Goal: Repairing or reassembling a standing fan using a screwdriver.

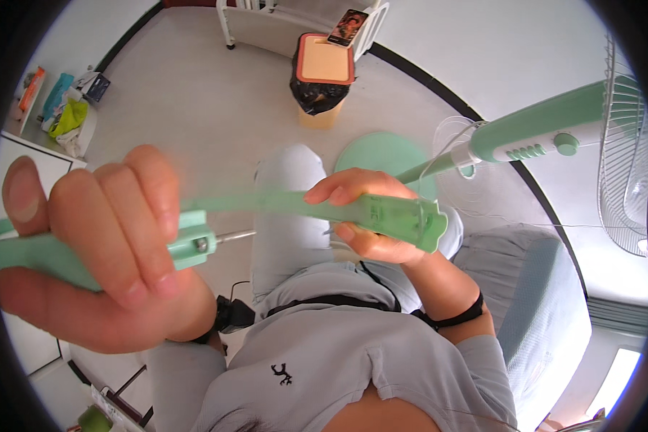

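Observation:
My left hand [115, 245], large and close to the camera, is wrapped round a mint-green plastic handle [39, 255]. From the handle's squared end, which has a screw-like metal part in it, a thin metal rod [236, 235] points right. My right hand [374, 248] grips a long, light-green plastic strip [403, 218] between thumb and fingers, its wider scalloped end facing right. The strip's narrow part runs left behind my left fingers and is blurred there. Whether strip and handle join is hidden. Both pieces are held in the air above my lap.
A bin [320, 90] with a black bag stands ahead on the floor, a phone [348, 27] propped over it by a white rack [266, 32]. A green-and-white standing fan [540, 129] is at right, near a covered bed or sofa [529, 302]. Shelves at far left hold several items.

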{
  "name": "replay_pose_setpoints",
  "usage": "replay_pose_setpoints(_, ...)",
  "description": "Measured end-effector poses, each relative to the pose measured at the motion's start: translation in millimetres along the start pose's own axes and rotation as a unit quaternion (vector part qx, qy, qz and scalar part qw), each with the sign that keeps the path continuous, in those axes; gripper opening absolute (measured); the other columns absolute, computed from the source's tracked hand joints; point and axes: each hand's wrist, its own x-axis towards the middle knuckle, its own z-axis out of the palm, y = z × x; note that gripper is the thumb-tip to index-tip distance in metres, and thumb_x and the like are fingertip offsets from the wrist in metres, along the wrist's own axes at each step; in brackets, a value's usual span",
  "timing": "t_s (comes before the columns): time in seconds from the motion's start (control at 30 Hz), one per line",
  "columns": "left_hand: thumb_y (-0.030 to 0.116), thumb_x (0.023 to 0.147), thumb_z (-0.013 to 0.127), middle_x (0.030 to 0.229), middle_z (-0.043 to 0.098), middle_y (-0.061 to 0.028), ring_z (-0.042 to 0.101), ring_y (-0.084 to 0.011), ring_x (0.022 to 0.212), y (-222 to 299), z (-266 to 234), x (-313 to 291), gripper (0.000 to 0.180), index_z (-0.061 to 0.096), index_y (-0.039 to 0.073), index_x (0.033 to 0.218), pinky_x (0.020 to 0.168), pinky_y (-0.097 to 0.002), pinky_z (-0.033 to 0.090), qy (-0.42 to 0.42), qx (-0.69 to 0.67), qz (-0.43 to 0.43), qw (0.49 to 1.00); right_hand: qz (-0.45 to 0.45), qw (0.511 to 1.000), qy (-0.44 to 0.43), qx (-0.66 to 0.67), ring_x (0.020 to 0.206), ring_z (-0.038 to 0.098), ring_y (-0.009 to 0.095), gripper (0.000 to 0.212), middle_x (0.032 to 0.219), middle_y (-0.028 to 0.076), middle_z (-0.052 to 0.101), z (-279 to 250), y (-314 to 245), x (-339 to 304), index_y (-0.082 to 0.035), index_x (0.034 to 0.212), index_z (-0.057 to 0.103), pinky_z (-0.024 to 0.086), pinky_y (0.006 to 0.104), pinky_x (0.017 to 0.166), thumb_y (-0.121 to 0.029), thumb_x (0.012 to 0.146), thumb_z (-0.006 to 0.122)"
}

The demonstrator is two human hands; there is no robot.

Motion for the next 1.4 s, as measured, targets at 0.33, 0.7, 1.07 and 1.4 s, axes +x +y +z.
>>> replay_pose_setpoints(0.33,0.019,0.081,0.027,0.041,0.031,0.0048,0.024,-0.0033,0.036,-7.3,1.0,-5.5,0.022,0.036,0.014,0.061,0.053,-0.0217,0.024,0.038,0.057,0.058,0.996,-0.003,0.994,-0.016,0.104,0.083,0.054,0.026,0.032,0.093,0.022,0.052,-1.2,-2.4,-8.0,-0.003,0.095,0.046,0.047,0.0239,0.049,0.0,0.064,0.051)
replay_pose_setpoints(0.7,0.018,0.083,0.025,0.038,0.029,0.0047,0.021,-0.0029,0.032,-13.0,8.6,-0.6,0.023,0.039,0.008,0.068,0.048,-0.0195,0.021,0.051,0.047,0.02,0.997,-0.005,0.967,0.02,0.256,0.08,0.054,0.019,0.032,0.099,0.022,0.05,-5.0,-12.5,-10.7,0.0,0.096,0.044,0.045,0.0246,0.054,0.002,0.064,0.047)
replay_pose_setpoints(1.07,0.019,0.084,0.024,0.04,0.032,0.0046,0.021,-0.0025,0.031,-15.1,7.7,0.1,0.024,0.041,0.006,0.073,0.047,-0.019,0.021,0.014,0.098,0.014,0.995,0.004,0.975,0.023,0.219,0.055,0.049,0.014,0.033,0.1,0.024,0.048,-8.0,-12.6,-15.3,-0.007,0.101,0.04,0.042,0.0282,0.058,-0.012,0.071,0.051)
replay_pose_setpoints(1.4,0.021,0.085,0.024,0.041,0.031,0.0042,0.021,-0.003,0.032,-15.4,9.4,1.0,0.025,0.041,0.007,0.073,0.048,-0.0194,0.021,-0.021,0.125,0.017,0.992,-0.031,0.972,0.027,0.233,0.072,0.053,0.016,0.031,0.099,0.021,0.05,-7.3,-14.7,-13.2,-0.002,0.095,0.045,0.043,0.0227,0.051,0.001,0.064,0.048)
